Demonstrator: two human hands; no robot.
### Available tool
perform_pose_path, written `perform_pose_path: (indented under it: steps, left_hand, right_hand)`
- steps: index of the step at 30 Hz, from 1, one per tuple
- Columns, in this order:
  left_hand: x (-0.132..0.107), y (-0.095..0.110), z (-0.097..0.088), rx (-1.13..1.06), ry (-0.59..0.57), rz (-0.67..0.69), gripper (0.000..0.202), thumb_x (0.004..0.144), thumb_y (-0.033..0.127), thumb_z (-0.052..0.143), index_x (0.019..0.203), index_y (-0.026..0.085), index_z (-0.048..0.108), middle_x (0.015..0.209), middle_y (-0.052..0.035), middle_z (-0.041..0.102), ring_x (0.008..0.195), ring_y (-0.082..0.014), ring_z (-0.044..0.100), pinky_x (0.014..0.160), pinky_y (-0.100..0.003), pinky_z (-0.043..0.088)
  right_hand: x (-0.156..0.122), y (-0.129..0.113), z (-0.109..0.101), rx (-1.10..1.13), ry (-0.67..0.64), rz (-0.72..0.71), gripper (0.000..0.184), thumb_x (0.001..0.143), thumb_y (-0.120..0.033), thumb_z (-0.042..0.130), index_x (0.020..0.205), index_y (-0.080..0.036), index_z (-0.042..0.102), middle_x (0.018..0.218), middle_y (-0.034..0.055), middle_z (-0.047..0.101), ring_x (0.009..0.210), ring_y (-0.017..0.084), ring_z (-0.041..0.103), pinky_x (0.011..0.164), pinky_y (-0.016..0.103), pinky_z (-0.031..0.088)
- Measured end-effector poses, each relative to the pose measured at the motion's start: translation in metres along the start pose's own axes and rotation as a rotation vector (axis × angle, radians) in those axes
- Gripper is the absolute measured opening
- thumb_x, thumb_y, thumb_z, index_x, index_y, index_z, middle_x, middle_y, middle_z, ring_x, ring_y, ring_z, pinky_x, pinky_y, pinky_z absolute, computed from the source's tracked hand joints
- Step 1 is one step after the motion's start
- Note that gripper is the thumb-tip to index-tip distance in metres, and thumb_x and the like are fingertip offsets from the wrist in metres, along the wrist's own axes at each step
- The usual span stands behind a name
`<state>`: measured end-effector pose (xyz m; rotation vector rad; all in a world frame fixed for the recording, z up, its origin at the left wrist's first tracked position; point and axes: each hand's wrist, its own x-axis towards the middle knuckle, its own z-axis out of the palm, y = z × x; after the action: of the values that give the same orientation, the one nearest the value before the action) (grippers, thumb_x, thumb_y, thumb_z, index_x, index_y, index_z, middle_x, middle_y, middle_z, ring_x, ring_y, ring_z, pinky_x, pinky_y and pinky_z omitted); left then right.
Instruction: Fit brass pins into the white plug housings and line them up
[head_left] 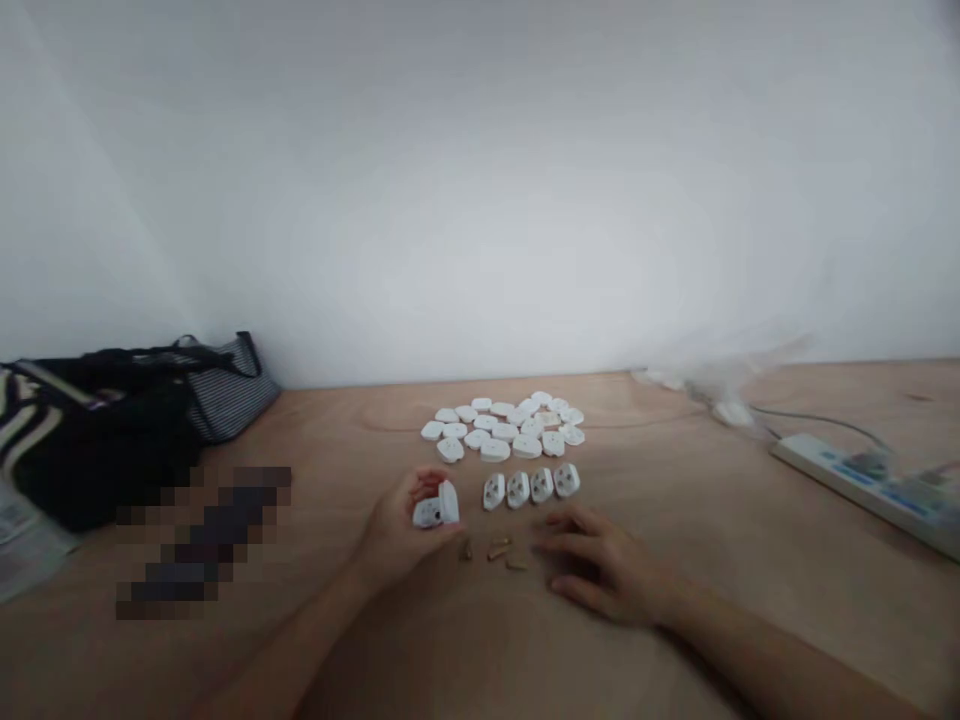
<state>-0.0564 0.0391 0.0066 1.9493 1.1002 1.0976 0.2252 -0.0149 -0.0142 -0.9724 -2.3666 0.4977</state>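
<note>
My left hand [401, 530] is curled around white plastic plug shells [436, 508] just above the wooden table [675, 520]. My right hand [600, 565] lies on the table with its fingers stretched out toward several small brass pins [501, 552], its fingertips close to them. Just beyond the pins, a short row of white plug shells [529, 487] stands in line. Farther back sits a cluster of several more white shells [504, 428].
A dark bag with a striped pouch [135, 420] rests at the left, with a pixelated dark object [202, 540] in front of it. A white power strip [870, 485] with cables and a clear plastic bag [720, 385] lies at the right. A pale wall rises behind.
</note>
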Motion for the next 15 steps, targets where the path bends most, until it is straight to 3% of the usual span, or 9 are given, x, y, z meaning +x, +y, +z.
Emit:
perform_pose_path:
  steps: [5, 9, 13, 15]
  left_hand:
    - [0.021, -0.001, -0.008, 0.253, -0.192, 0.008, 0.051, 0.067, 0.032, 0.072, 0.114, 0.019, 0.059, 0.111, -0.008, 0.064, 0.105, -0.0262, 0.058, 0.093, -0.037, 0.043]
    - [0.038, -0.014, -0.007, 0.381, -0.32, 0.073, 0.052, 0.068, 0.034, 0.07, 0.116, 0.018, 0.06, 0.122, -0.0104, 0.059, 0.112, -0.0281, 0.054, 0.097, -0.041, 0.04]
    - [0.04, -0.019, -0.007, 0.401, -0.331, 0.084, 0.055, 0.066, 0.033, 0.072, 0.118, 0.019, 0.059, 0.124, -0.0106, 0.058, 0.113, -0.0293, 0.052, 0.098, -0.042, 0.038]
    - [0.035, -0.013, -0.009, 0.43, -0.285, 0.137, 0.044, 0.071, 0.032, 0.068, 0.113, 0.02, 0.062, 0.119, -0.0095, 0.06, 0.111, -0.0274, 0.053, 0.096, -0.04, 0.039]
  right_hand:
    - [0.001, 0.0, 0.0, 0.01, 0.0, -0.007, 0.038, 0.078, -0.024, 0.061, 0.115, -0.019, 0.058, 0.12, 0.0119, 0.05, 0.109, 0.023, 0.05, 0.093, 0.038, 0.043]
    - [0.001, 0.001, 0.001, 0.011, 0.011, -0.007, 0.036, 0.079, -0.025, 0.06, 0.114, -0.019, 0.059, 0.118, 0.012, 0.051, 0.107, 0.023, 0.051, 0.091, 0.037, 0.044]
    - [0.0, 0.001, 0.001, 0.007, 0.013, -0.018, 0.036, 0.079, -0.026, 0.061, 0.114, -0.019, 0.059, 0.119, 0.0123, 0.05, 0.107, 0.023, 0.051, 0.092, 0.038, 0.044]
    - [0.0, 0.002, 0.0, 0.008, 0.01, -0.015, 0.036, 0.079, -0.025, 0.061, 0.114, -0.019, 0.059, 0.119, 0.012, 0.05, 0.107, 0.023, 0.051, 0.092, 0.038, 0.044]
